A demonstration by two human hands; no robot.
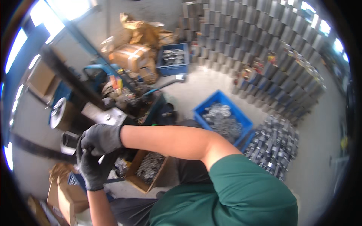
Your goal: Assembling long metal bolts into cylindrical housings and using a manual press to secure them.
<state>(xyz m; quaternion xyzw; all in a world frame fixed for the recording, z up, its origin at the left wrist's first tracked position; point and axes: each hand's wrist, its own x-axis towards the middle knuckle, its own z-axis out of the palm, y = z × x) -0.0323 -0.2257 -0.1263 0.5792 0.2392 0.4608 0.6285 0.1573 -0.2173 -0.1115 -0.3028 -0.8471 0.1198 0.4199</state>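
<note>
Both my hands wear dark grey gloves and meet at the left, in front of a machine. My right hand (pixel 101 139) reaches across from the right with its fingers curled down. Just below it, my left hand (pixel 92 169) is raised with bent fingers against the right one. What lies between the fingers is hidden and slightly blurred. A short metal tube (pixel 70 140), its open end showing, sits right beside the fingertips; I cannot tell whether they grip it. Behind the hands, a flat metal plate (pixel 107 116) belongs to the machine (pixel 75 90).
A wooden box (pixel 164 167) of small metal parts stands below my right forearm. Blue crates (pixel 245 122) (pixel 172 70) hold metal pieces. Metal parts (pixel 273 147) lie heaped at right, near tall stacks of metal tubes (pixel 249 30). Cardboard boxes (pixel 132 56) (pixel 66 201) stand around.
</note>
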